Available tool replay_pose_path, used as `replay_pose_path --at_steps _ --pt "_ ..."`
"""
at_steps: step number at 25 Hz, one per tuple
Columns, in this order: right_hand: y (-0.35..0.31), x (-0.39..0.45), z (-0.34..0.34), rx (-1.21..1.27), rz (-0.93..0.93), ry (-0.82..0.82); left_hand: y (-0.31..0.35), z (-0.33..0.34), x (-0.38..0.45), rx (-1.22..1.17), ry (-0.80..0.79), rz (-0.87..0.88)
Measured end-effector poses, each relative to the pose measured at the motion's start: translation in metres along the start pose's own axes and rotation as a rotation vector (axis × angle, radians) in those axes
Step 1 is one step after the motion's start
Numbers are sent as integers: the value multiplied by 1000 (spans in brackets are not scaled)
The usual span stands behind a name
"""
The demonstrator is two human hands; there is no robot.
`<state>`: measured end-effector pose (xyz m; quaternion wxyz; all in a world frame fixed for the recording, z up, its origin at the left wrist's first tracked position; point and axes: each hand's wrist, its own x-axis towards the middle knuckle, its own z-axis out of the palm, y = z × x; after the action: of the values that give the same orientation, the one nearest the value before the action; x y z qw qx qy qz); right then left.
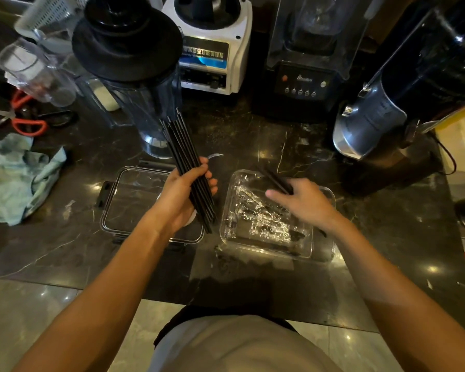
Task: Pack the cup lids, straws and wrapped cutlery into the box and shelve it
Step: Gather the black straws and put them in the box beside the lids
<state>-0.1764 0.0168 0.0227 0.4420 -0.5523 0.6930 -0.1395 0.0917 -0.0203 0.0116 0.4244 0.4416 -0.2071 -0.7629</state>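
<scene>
- Left hand point(184, 193): fingers curled tight round a bundle of black straws point(187, 159), held tilted above the counter, upper ends pointing toward the blender jug point(134, 76), lower ends hanging over the gap between lid and box.
- Right hand point(304, 201): palm down over the clear box point(322, 248), thumb and fingers pinched on a few more black straws point(275, 179) at the far rim; forefinger extended leftward.
- Clear box: open, on the dark marble counter point(293, 146), right of centre; wrapped cutlery point(263, 221) in crinkled film lying inside.
- Box lid point(113, 210): flat on counter, just left of the box, black clips at its edges, partly hidden under the left wrist.
- Cup lids: not identifiable with certainty.
- Surroundings: pale cloth point(19, 178) and red-handled scissors point(24, 122) at far left; white blender base point(215, 49) and black blender point(304, 71) along the back.
</scene>
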Motion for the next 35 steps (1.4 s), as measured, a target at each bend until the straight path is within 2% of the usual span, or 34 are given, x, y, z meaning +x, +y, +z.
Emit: replay_pose_path --at_steps 2,4,8,12,14,18,21,24,28,31,35 --pt "-25 -5 -11 353 6 40 3 0 1 16 7 12" --pt "-54 -3 -9 604 -3 9 3 -1 1 42 -19 5" --pt "-100 13 29 800 75 -62 -1 -1 -5 62 -5 -60" --pt "-126 30 64 794 154 -37 3 -13 -18 110 -16 -36" --pt "-134 33 75 797 182 -86 4 -20 -23 135 -9 -58" --pt "-148 33 104 569 152 -92 7 -38 -31 120 -32 -102" --pt "-153 40 121 488 155 -120 11 -52 -38 57 -55 -122" --pt "-159 43 133 502 182 -187 14 -66 -45 -7 -84 -124" --pt "-169 49 152 503 121 -292 15 -78 -49 74 -55 -65" --pt "-176 54 162 509 110 -363 17 -90 -50 48 -27 -38" --pt "-194 64 166 607 50 -410 23 -109 -49 91 -14 34"
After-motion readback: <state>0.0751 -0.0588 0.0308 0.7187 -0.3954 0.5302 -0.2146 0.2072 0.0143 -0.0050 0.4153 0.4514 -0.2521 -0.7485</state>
